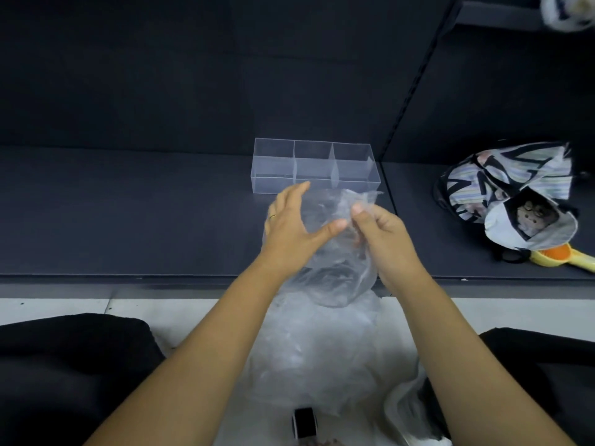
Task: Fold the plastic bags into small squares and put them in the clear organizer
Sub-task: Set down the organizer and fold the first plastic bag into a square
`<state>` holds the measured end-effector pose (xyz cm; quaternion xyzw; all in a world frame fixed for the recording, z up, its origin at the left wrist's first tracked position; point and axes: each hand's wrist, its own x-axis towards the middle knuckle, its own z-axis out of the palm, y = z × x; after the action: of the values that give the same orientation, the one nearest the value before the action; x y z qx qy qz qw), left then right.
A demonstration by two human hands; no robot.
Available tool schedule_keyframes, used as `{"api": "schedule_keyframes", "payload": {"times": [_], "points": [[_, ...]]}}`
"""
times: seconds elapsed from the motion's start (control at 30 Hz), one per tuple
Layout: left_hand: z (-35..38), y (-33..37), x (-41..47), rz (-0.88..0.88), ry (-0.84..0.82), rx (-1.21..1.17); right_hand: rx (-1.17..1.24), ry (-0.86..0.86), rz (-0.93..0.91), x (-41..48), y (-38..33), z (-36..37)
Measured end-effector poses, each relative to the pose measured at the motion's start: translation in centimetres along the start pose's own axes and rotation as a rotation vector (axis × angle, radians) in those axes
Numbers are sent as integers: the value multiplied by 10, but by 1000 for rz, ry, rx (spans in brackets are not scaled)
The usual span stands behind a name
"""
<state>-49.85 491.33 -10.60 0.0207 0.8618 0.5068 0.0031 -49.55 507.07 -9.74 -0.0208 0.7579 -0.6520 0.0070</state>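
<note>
A dark shelf (128, 220) fills your view, with the clear organizer (314, 167) standing on it, every compartment empty. You hold one crumpled plastic bag (335, 262) above the shelf edge: your right hand (383, 233) pinches its top, your left hand (289, 226) is spread open against it. No fold shows yet; more bags (309, 358) lie heaped below, their number unclear.

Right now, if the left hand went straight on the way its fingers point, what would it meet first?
Probably the clear organizer. The left hand is open beside the clear plastic bag, fingers pointing up and away toward the organizer's near wall. Depth is unclear, so the bag's top edge might brush it first.
</note>
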Motion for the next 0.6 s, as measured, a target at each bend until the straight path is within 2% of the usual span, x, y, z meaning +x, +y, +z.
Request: {"api": "schedule_keyframes", "payload": {"times": [0.13,0.23,0.33,0.43,0.53,0.6], "points": [[-1,5,7,139,12,-29,-87,-102,-32,-4,-6,4],[-5,13,10,185,118,-147,-99,-109,0,-7,-10,8],[-18,16,13,-38,243,-516,-104,-119,68,-10,-11,1],[-34,13,21,-305,300,-906,-304,-51,25,-10,-10,-7],[-47,8,26,-383,329,-1042,-528,5,12,-12,-9,-10],[-50,5,25,-392,333,-1068,-673,-20,57,-11,-9,-15]]}}
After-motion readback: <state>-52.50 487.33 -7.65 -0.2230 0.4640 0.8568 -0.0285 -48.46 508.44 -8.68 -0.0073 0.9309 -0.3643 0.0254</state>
